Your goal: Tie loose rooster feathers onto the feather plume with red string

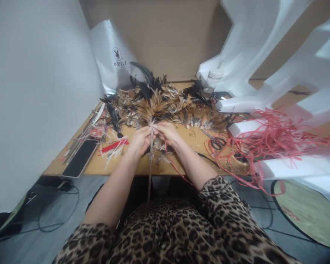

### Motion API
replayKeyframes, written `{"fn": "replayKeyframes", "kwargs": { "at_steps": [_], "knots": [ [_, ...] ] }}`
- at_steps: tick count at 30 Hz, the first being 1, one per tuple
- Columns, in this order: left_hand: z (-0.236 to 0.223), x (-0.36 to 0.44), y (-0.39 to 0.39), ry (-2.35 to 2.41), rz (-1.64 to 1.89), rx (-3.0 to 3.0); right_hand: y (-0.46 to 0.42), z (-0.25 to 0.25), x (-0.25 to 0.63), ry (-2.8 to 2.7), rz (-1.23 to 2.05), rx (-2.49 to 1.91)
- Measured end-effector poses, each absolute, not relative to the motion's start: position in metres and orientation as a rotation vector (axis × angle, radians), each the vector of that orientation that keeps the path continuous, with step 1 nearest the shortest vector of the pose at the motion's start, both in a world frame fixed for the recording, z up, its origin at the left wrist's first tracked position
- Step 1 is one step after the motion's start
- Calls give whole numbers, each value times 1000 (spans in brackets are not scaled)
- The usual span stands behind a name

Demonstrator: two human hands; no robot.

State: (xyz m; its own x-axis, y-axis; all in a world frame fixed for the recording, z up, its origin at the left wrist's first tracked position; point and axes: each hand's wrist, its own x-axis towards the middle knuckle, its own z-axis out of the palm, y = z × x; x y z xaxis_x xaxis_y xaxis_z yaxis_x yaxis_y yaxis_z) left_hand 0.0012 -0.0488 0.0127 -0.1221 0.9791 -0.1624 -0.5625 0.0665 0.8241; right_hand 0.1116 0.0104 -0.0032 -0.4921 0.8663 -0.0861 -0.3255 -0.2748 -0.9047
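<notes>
- My left hand (143, 138) is closed in a pinch at the middle of the frame; its fingertips grip the base of a brown feather bundle (155, 106).
- My right hand (166, 132) meets it there, fingertips pinched on the same base, the two hands touching or nearly so; I cannot tell exactly which fingers press where.
- The feather bundle stands fanned out just above my fingertips, at the centre of the frame; a long pale strip (150, 168) hangs from my grip toward the bottom, and a red string (172, 165) trails from under my right hand to the lower right.
- Beyond my hands, loose feathers (126, 104) pile across the bench (196, 141), brown mostly, with black ones among them.
- Right of centre lie scissors (217, 143); farther right, a tangle of red ribbon (277, 139) spills over white blocks (247, 127).
- Left of centre, a red strip (111, 146) lies among thin white pieces; nearer the left edge of the bench, a phone (81, 157) lies dark screen up.
- In the upper left stands a white bag (107, 55) marked PPGZ; toward the upper right stands a clear jar (212, 80), its outline blurred.
</notes>
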Motion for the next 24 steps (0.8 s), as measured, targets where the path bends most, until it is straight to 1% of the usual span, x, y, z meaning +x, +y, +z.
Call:
{"fn": "replayKeyframes", "kwargs": {
  "at_steps": [7,11,16,21,24],
  "knots": [
    [3,10,-41,956,1596,535,15,-10,110,-1218,1717,-833],
    [0,10,-34,1010,1635,506,20,-16,108,-1273,1507,-874],
    [0,0,-21,929,1566,428,24,-18,112,-1417,1251,-986],
    [9,-15,-6,817,1433,251,35,-10,139,-1525,1156,-1122],
    [9,-25,0,741,1394,116,48,-9,170,-1524,929,-1279]
  ]
}}
